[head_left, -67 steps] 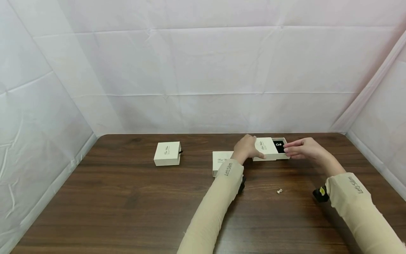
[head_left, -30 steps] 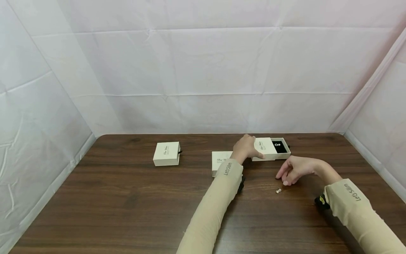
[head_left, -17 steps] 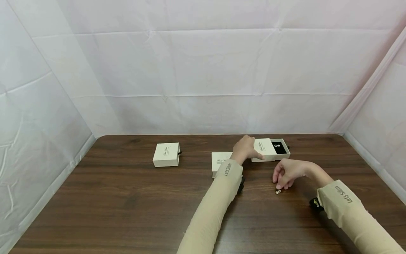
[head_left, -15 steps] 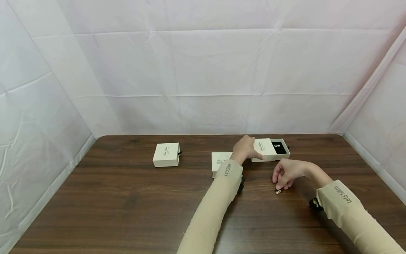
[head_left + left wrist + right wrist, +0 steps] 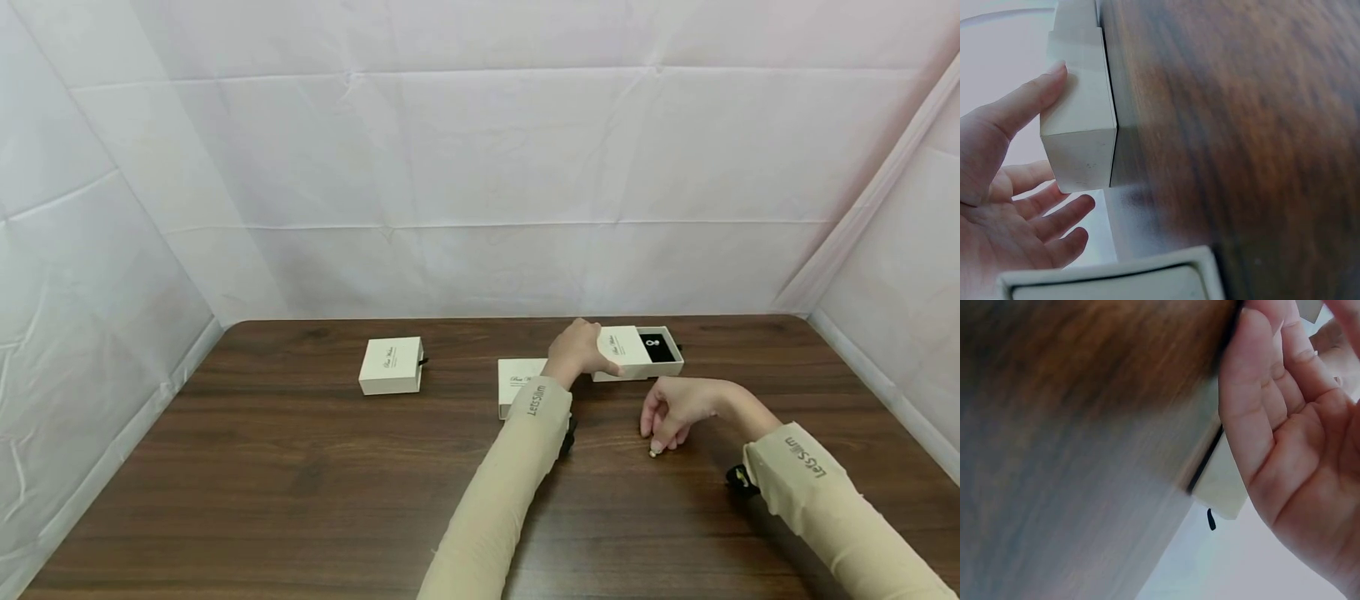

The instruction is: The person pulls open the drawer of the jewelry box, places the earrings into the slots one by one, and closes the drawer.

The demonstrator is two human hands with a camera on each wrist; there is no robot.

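Observation:
A cream drawer box (image 5: 624,350) stands at the far middle of the wooden table (image 5: 300,483), its drawer (image 5: 660,350) pulled out to the right over a black insert with a small pale jewel (image 5: 648,342) in it. My left hand (image 5: 579,350) grips the box's sleeve; in the left wrist view the thumb (image 5: 1029,100) lies along that box (image 5: 1079,131). My right hand (image 5: 655,446) curls down nearer me and pinches a tiny pale earring (image 5: 652,452) that lies on the table. The right wrist view shows the palm (image 5: 1285,444) only.
A second cream box (image 5: 517,379) lies partly under my left sleeve, and a third shut box (image 5: 391,365) with a black pull tab stands further left. White sheeting walls the table on three sides. A black wrist camera (image 5: 738,481) hangs under my right sleeve.
My right hand left the open drawer, came down toward me and closed its fingertips onto the tiny earring on the table. The left hand stayed on the box.

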